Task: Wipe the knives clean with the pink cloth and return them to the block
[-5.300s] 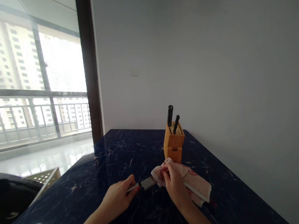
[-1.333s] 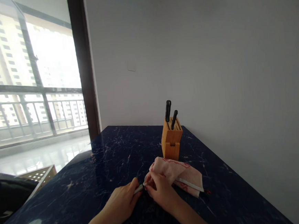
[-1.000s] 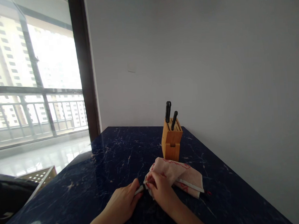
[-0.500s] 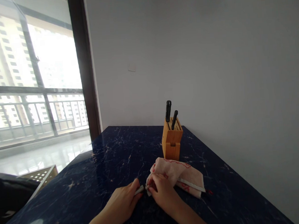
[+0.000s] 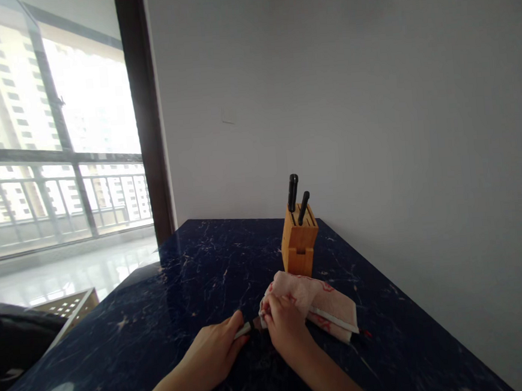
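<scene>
My left hand [image 5: 212, 351] is closed round the pale handle of a knife [image 5: 243, 330], low over the table. A short stretch of its blade shows beyond the dark collar, and the rest goes out of sight at my right hand. My right hand [image 5: 288, 329] pinches the near left edge of a pink towel [image 5: 330, 303] with red markings, where the cloth meets the blade. The towel lies bunched and folded on the table. Just behind it stands a wooden knife block [image 5: 299, 240] with two black-handled knives [image 5: 293, 192] upright in its slots.
The dark blue marble-patterned table [image 5: 220, 253] runs back to a grey wall [image 5: 348, 104]. A small red item [image 5: 366, 333] pokes out by the towel's right end. On the left are a chair-like perforated frame [image 5: 73, 308], a dark cloth or bag [image 5: 19, 344] and a large window.
My right hand has shifted slightly up and right along the blade with the towel's edge. More blade now shows between my hands. My left hand stays nearly in place.
</scene>
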Available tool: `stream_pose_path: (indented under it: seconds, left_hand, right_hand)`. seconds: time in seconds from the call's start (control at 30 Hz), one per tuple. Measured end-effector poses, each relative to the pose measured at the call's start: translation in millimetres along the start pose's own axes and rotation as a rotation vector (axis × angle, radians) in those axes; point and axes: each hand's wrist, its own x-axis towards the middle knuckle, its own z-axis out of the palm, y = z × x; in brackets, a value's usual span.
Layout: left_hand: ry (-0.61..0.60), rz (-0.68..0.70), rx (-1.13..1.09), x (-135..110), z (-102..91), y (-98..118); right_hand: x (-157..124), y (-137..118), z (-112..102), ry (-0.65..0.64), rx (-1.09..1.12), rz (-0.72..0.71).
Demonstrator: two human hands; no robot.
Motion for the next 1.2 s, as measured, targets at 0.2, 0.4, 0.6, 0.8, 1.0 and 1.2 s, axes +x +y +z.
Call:
stream_pose_path:
  seconds: [0.2,0.4,0.6,0.8,1.0,1.2]
  left_hand:
    - [0.010,0.022,-0.008,-0.1,0.1,0.2]
    - [0.010,0.016,-0.001,-0.3,0.3,0.6]
    - [0.010,0.010,0.004,-0.1,0.9,-0.1]
    - [0.005,0.001,-0.008,-0.1,1.0,-0.4]
    - [0.016,0.001,-0.007,0.9,0.2,-0.1]
    - [0.020,0.011,-0.026,0.9,0.8,0.0]
  right_hand:
    - [-1.8,0.4,3.9,-0.010,0.033,-0.071]
    - [-2.0,1.2,2.6,-0.004,0.045,-0.047]
    - [-0.3,5.2,2.4,-0.022,0.010,-0.039]
    - [-2.1,5.7,2.7,-0.039,0.050,-0.086]
    - [-0.6,6.4,1.8,-0.017,0.019,-0.039]
    - [-4.4,1.7,2.0,-0.031,0.050,-0.125]
